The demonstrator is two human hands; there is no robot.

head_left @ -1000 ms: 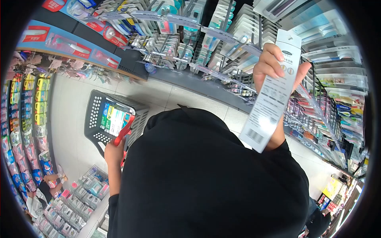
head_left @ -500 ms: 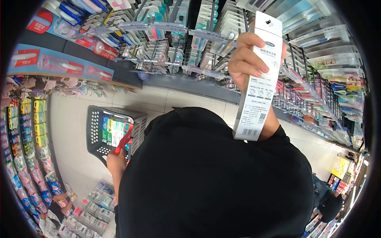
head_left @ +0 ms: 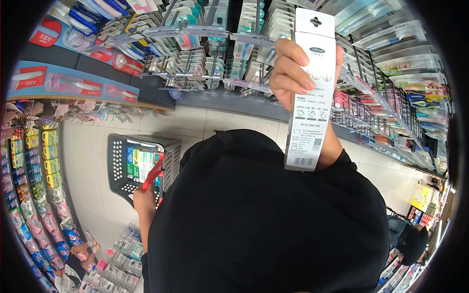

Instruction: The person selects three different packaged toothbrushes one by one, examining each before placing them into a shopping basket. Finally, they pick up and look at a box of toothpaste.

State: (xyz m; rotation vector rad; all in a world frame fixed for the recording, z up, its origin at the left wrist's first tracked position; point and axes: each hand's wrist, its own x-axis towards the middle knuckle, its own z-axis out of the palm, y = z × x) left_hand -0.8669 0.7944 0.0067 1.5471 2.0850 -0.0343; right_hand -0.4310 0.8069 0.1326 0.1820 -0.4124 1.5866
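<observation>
A long, narrow white box (head_left: 311, 102) stands upright in my right hand (head_left: 293, 73), whose fingers wrap around its upper part. The side facing me carries small dark print, a row of little drawings and a barcode near the bottom. A hang hole is cut in its top tab. Lower left, my left hand (head_left: 143, 200) is closed on the red handle (head_left: 154, 174) of a grey shopping basket (head_left: 117, 156) with a perforated wall. Green and white packages (head_left: 141, 163) lie inside the basket.
Racks of hanging toothbrush packs (head_left: 190, 39) run across the front and continue at right (head_left: 405, 83). Shelves of colourful packs (head_left: 36, 195) curve along the left. One person (head_left: 80, 259) is at lower left, another in a dark cap (head_left: 413, 244) at lower right.
My right hand and the white box have shifted a little left and up, with the printed side turned slightly. My left hand stays on the basket handle.
</observation>
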